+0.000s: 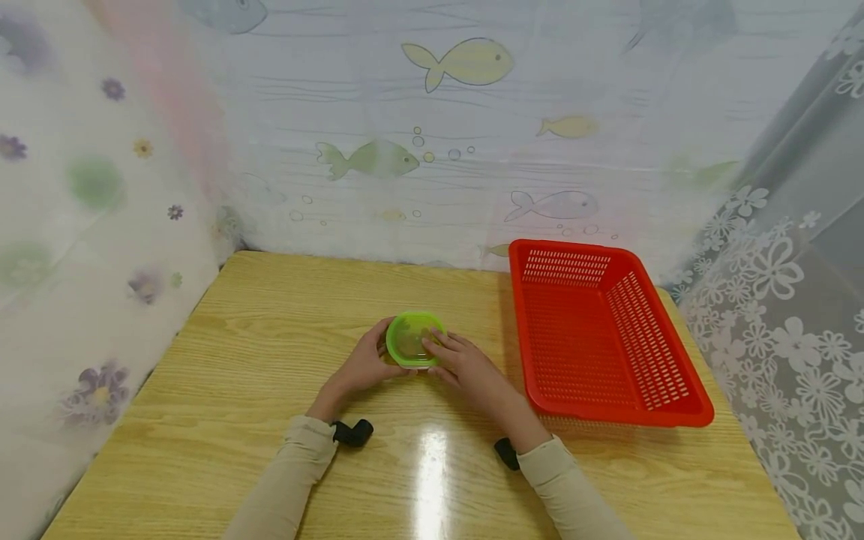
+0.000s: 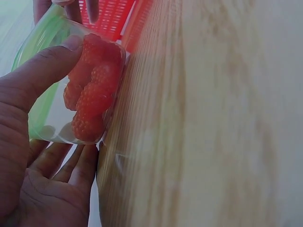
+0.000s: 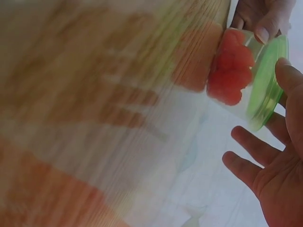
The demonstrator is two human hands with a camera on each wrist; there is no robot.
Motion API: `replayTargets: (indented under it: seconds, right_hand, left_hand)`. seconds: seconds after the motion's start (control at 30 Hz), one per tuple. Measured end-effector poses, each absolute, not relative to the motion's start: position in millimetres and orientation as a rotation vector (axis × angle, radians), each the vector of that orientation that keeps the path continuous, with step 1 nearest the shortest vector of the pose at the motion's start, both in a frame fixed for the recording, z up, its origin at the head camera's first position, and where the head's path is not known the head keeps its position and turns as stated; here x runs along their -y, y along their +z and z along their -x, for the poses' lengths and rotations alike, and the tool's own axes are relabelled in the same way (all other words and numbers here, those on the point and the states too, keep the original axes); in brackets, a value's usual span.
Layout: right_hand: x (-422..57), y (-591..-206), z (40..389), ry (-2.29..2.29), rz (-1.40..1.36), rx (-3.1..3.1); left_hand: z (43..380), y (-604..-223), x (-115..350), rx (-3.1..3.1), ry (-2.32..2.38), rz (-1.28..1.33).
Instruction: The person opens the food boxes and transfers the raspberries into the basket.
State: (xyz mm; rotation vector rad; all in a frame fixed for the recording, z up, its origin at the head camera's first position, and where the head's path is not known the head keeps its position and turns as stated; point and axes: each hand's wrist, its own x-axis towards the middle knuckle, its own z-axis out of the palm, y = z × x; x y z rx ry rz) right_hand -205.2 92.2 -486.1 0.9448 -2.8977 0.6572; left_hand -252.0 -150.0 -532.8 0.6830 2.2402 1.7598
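A small clear food container [image 2: 119, 75] with a green lid [image 1: 410, 336] stands upright on the wooden table, in front of the person. Through its wall show several red, bumpy berries [image 2: 90, 101] that look like raspberries. My left hand [image 1: 364, 367] holds the container from the left, the thumb along its near side and the fingers round behind. From the right, my right hand [image 1: 475, 376] touches the lid with straight, spread fingertips [image 1: 437, 346]. Its thumb lies at the lid's near right edge. In the right wrist view, two fingers stand apart from the container.
A red perforated plastic basket [image 1: 610, 416] sits at the right on the wooden table [image 1: 270, 315], with nothing in it. Fish-patterned curtain [image 1: 466, 150] hangs behind the table, and more patterned cloth [image 1: 101, 300] hangs along both sides.
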Motion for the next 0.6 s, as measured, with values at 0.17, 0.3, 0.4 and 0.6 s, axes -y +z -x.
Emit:
replayTargets:
  seconds: [0.17,0.3,0.4,0.6]
  right_hand:
    - [-92.1,-487.5,205.9,0.592,-0.951,2.851]
    - [-92.6,-489.4,206.1,0.536,-0.955,2.811]
    - [-93.2,-489.8,205.9,0.525,-0.962,2.799]
    - [-93.9,-488.3,207.1,0.605,-0.996,2.798]
  left_hand:
    - [251.6,-532.7,150.4,-2.247,1.740,-0.679]
    - [250.9,-532.1,150.5,-2.248,1.735,-0.694]
    - [250.9,-531.9,150.3,-2.235,1.738,-0.691]
    - [251.4,-532.9,150.2,-2.217,1.755,-0.692]
